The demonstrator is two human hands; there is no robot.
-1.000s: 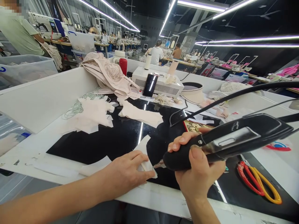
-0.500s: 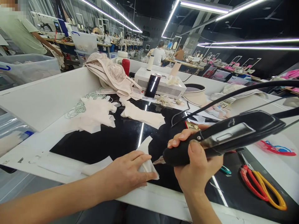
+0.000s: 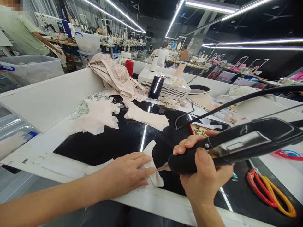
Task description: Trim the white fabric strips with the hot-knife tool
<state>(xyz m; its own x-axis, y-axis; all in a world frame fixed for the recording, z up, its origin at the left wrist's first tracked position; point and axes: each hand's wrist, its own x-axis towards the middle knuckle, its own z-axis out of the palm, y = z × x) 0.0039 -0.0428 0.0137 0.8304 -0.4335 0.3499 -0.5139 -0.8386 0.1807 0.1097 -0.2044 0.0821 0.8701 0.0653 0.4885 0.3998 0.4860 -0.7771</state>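
My left hand [image 3: 127, 171] lies with fingers stretched out on a small cream fabric piece [image 3: 158, 180], pressing it near the front edge of the black glossy work surface [image 3: 127, 145]. My right hand [image 3: 203, 173] is wrapped round a black corded handheld tool [image 3: 243, 142] with a metal plate on its side. Its narrow tip [image 3: 163, 167] points left and meets the fabric close to my left fingertips. Farther back lie a cream fabric stack [image 3: 146, 115] and a pile of cut pieces [image 3: 97, 116].
Red and yellow-handled scissors [image 3: 270, 192] lie at right. Behind stand a phone [image 3: 156, 87], a white vented box [image 3: 165, 83], stacked bra pieces [image 3: 113, 74] and a red bottle [image 3: 129, 67]. A black cable [image 3: 236, 104] crosses the right side. A co-worker [image 3: 21, 31] is at far left.
The tool tip and my right hand have shifted slightly right and down in view. My left fingers lie a little higher on the fabric, showing more of its lower end.
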